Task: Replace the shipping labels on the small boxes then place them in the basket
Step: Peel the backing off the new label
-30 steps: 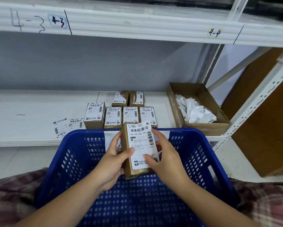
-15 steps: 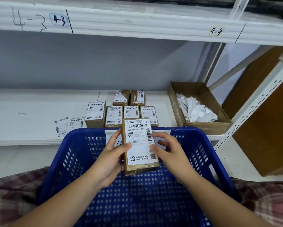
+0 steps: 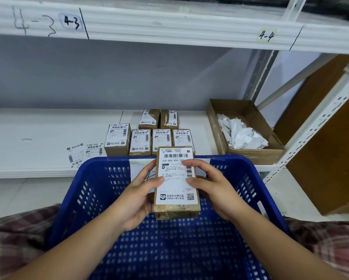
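A small brown box (image 3: 176,211) with a white shipping label (image 3: 176,188) on its top face is held above the blue plastic basket (image 3: 101,178). My left hand (image 3: 137,197) grips its left side with the thumb lying on the label. My right hand (image 3: 212,186) holds the right side, thumb and forefinger pressing on the label. Several more labelled small boxes (image 3: 117,139) stand in two rows on the white shelf (image 3: 38,138) behind the basket. Two loose labels (image 3: 83,153) lie on the shelf to their left.
An open cardboard box (image 3: 250,153) with crumpled white label backings sits at the shelf's right end. A white perforated upright (image 3: 311,134) and a brown panel (image 3: 331,138) stand to the right. An upper shelf beam marked 4-3 and 4-4 runs overhead.
The box has turned from tilted to squarely facing me and sits a little higher and more centred. My right thumb and fingers have slid across the label's right part.
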The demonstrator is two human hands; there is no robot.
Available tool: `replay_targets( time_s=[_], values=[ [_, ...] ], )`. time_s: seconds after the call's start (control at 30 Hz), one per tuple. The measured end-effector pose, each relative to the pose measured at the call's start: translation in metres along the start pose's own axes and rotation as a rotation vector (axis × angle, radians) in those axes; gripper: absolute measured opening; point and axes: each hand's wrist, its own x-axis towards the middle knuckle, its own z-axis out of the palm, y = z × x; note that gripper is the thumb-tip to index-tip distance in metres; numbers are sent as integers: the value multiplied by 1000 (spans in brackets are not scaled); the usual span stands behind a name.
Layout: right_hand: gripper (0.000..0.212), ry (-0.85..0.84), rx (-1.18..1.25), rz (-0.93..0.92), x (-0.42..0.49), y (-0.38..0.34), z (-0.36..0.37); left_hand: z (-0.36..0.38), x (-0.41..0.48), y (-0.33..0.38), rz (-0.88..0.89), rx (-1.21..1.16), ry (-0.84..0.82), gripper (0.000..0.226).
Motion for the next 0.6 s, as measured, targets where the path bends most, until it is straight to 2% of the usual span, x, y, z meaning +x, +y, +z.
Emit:
replay_targets(
  time_s=[0.2,0.37,0.6],
  values=[
    [34,28,-35,-12,0,-5,-1,1,-2,-1,-17,56,-29,56],
    [42,15,-41,-48,1,-4,-1,-1,-2,0,-23,106,-50,60],
    [73,7,-66,-29,4,-1,-4,0,-5,0,-10,165,-31,63]
  ],
)
